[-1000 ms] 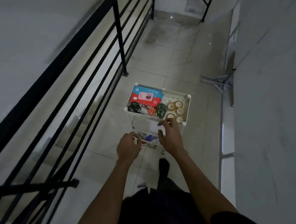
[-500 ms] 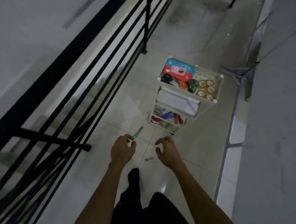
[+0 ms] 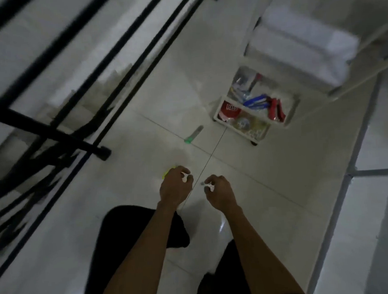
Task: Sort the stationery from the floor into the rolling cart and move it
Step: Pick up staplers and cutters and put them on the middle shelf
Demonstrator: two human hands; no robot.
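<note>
Left hand pinches a small white item; right hand pinches another white piece, both low over the floor. Green pen lies on the tiles, between the hands and the rolling cart.
</note>
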